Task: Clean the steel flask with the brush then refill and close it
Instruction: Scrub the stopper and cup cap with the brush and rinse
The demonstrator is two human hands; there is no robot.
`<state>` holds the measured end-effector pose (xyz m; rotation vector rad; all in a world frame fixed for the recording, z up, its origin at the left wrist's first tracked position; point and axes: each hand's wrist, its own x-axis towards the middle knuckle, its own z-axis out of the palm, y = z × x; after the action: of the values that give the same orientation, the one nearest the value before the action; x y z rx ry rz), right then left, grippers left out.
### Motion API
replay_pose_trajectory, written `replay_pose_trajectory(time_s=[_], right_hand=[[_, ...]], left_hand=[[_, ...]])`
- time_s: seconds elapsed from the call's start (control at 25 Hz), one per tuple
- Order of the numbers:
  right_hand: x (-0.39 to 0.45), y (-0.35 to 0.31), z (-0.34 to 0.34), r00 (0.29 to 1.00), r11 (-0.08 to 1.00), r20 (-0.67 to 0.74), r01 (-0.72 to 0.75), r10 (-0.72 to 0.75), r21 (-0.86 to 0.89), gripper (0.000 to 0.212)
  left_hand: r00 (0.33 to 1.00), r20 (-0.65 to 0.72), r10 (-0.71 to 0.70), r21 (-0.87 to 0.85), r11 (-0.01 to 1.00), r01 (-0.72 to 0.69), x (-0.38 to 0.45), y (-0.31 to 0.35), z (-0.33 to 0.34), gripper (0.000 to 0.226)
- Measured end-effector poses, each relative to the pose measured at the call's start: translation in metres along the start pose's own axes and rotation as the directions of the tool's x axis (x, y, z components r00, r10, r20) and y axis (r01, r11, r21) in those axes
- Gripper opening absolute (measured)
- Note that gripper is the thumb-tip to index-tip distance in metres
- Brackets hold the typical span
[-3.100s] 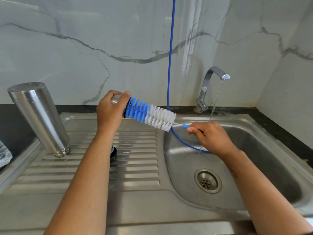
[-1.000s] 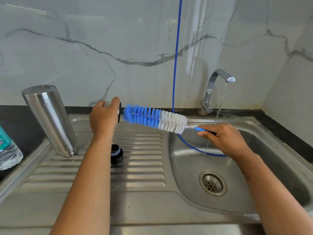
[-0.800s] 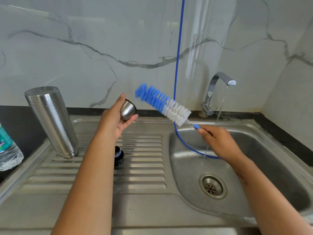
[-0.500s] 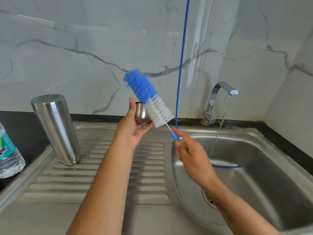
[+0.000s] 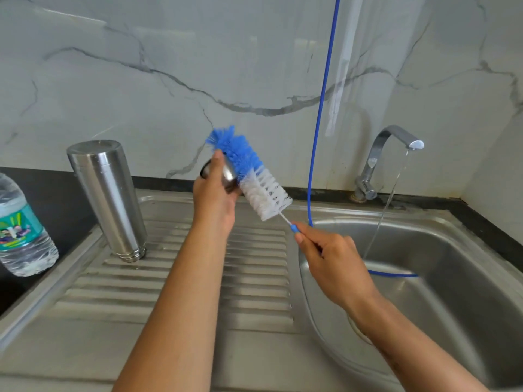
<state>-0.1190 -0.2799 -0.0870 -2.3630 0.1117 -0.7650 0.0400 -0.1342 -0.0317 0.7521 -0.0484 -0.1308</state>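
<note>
Beside the sink [image 5: 467, 250], steel flask [image 5: 109, 199] stands seemingly inverted, shiny.

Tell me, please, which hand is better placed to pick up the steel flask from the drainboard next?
Probably the left. The left hand is nearer the flask, though it holds a small steel cup. The right hand grips the brush handle over the basin.

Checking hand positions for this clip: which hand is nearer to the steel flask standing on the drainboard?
Left. The left hand, holding a small steel cup, is raised just to the right of the steel flask; the right hand holds the brush handle farther right, at the basin's edge.
</note>
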Motion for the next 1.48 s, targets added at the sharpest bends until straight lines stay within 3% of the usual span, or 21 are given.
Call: replay_pose_trajectory(time_s=[0.08, 0.16, 0.28, 0.36, 0.48, 0.56, 0.68, 0.8, 0.88, 1.04, 1.2, 1.32, 1.4, 1.48], right_hand=[[0.001, -0.001, 0.001, 0.993, 1.000, -0.118, -0.024, 0.026, 0.020, 0.036], [0.005, 0.002, -0.002, 0.979, 0.997, -0.192, -0.060, 0.067, 0.039, 0.035], [0.003, -0.001, -0.006, 0.998, 1.000, -0.057, -0.010, 0.011, 0.019, 0.035], [0.000, -0.003, -0.004, 1.000, 1.000, -0.012, 0.029, -0.029, -0.005, 0.037], [0.004, 0.001, -0.004, 0.992, 0.997, -0.110, -0.052, 0.059, 0.061, 0.035], [0.006, 0.001, -0.006, 0.987, 0.991, -0.125, -0.083, 0.096, 0.106, 0.033], [0.004, -0.001, -0.008, 0.994, 0.984, -0.044, -0.089, 0.097, 0.157, 0.028], [0.007, 0.003, -0.012, 0.987, 0.975, -0.050, -0.142, 0.152, 0.172, 0.025], [0.007, 0.004, -0.013, 0.987, 0.980, -0.048, -0.143, 0.151, 0.138, 0.027], [0.004, 0.000, -0.011, 0.991, 0.992, -0.076, -0.106, 0.111, 0.065, 0.032], [-0.001, -0.007, -0.014, 0.999, 1.000, 0.039, -0.003, 0.002, 0.024, 0.034], [0.001, -0.005, -0.016, 0.999, 0.999, -0.036, -0.027, 0.028, 0.022, 0.034], [0.004, -0.001, -0.019, 0.991, 0.996, -0.111, -0.064, 0.070, 0.058, 0.034], [0.005, 0.000, -0.019, 0.997, 0.997, -0.061, -0.045, 0.049, 0.060, 0.033]], left_hand=[[0.983, 0.141, -0.116, 0.152, 0.984, 0.094, -0.016, -0.013, 0.010, 0.021], [0.969, 0.198, -0.149, 0.240, 0.966, 0.099, -0.026, -0.026, 0.025, 0.021], [0.996, 0.084, -0.003, -0.023, 1.000, 0.005, -0.007, -0.008, 0.015, 0.024], [0.998, 0.063, 0.014, -0.091, 0.996, -0.008, 0.005, 0.000, 0.002, 0.030], [0.975, 0.193, -0.110, 0.016, 0.994, 0.109, -0.011, -0.011, 0.012, 0.026], [0.964, 0.239, -0.118, 0.055, 0.993, 0.108, -0.015, -0.014, 0.019, 0.032], [0.977, 0.203, -0.071, -0.032, 0.996, 0.079, -0.007, -0.006, 0.009, 0.040], [0.983, 0.117, -0.142, -0.031, 0.989, 0.147, -0.003, -0.006, 0.005, 0.033], [0.966, 0.158, -0.207, -0.041, 0.976, 0.216, -0.010, -0.011, 0.012, 0.032], [0.966, 0.224, -0.130, 0.074, 0.990, 0.117, -0.024, -0.023, 0.024, 0.031], [0.998, 0.050, 0.027, -0.105, 0.994, -0.022, -0.001, 0.000, 0.003, 0.021], [0.974, 0.194, -0.116, 0.068, 0.992, 0.104, -0.010, -0.005, 0.008, 0.027], [0.960, 0.237, -0.152, 0.182, 0.977, 0.110, -0.021, -0.017, 0.022, 0.027], [0.977, 0.202, -0.066, 0.067, 0.996, 0.053, -0.017, -0.015, 0.022, 0.027]])
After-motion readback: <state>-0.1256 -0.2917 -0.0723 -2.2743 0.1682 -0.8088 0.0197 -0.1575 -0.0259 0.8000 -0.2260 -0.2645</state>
